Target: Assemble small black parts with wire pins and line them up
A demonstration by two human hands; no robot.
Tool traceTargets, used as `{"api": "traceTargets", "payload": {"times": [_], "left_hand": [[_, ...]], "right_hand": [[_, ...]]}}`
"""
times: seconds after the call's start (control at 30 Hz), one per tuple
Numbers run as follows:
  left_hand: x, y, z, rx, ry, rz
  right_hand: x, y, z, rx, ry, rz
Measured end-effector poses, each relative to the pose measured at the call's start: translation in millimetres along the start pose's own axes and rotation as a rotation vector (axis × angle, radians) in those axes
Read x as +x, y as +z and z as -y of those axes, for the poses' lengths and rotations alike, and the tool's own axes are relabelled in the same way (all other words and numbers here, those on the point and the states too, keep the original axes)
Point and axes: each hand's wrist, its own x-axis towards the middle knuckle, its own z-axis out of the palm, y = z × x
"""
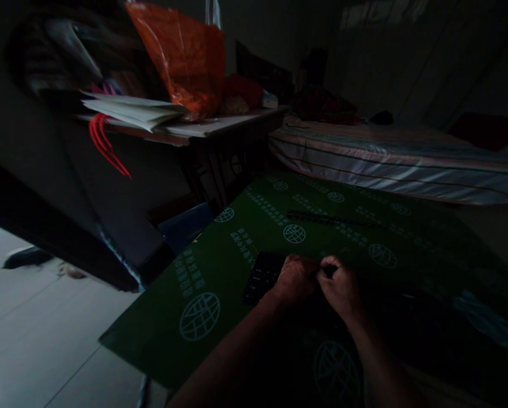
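A black keyboard point(260, 277) lies on the green board point(152, 323), its left end showing keys with pale marks while the rest fades into the dark. My left hand point(297, 277) is closed over it, fingers curled. Close against it, my right hand point(339, 286) pinches with thumb and forefinger. The fingertips of the two hands meet or nearly meet; whatever lies between them is too small and dark to make out. Beyond the hands a long dark strip point(321, 217) rests on the board.
A light blue crumpled thing point(489, 317) lies at the right. At the back left, a side table point(200, 129) carries an orange plastic bag point(190, 56) and papers point(130, 109), with red straps point(105, 147) hanging off. A bed point(364, 156) stands behind the board.
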Motion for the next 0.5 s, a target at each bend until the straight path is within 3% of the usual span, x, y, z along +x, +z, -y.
{"api": "traceTargets", "payload": {"times": [0.5], "left_hand": [[-2.1, -1.8, 5.6, -0.095, 0.093, -0.116]], "right_hand": [[1.4, 4.2, 1.4, 0.156, 0.057, -0.039]]}}
